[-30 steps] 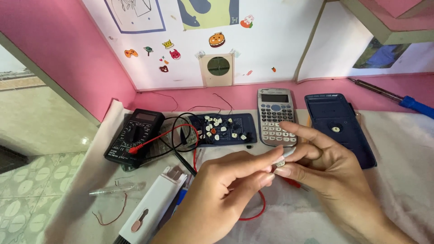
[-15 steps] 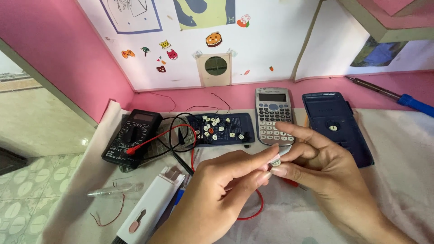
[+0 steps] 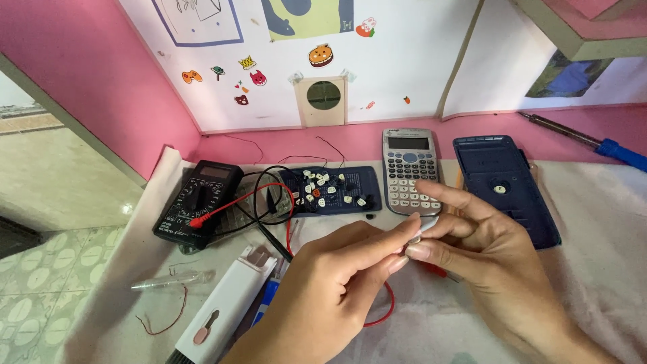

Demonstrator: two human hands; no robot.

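A pink desk (image 3: 350, 145) holds a calculator (image 3: 408, 170) and multimeter (image 3: 197, 200). The left hand (image 3: 330, 296) and right hand (image 3: 495, 259) pinch together on a tiny pale part (image 3: 412, 238) just in front of the calculator. This looks like a fitting step, which next needs steady alignment.

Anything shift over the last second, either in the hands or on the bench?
Hardly anything. Both hands stay together: the left hand and right hand still pinch the same small pale part between their fingertips, with only slight finger adjustment. Nothing was picked up or let go. The multimeter, calculator, blue back cover and white tool lie where they were.
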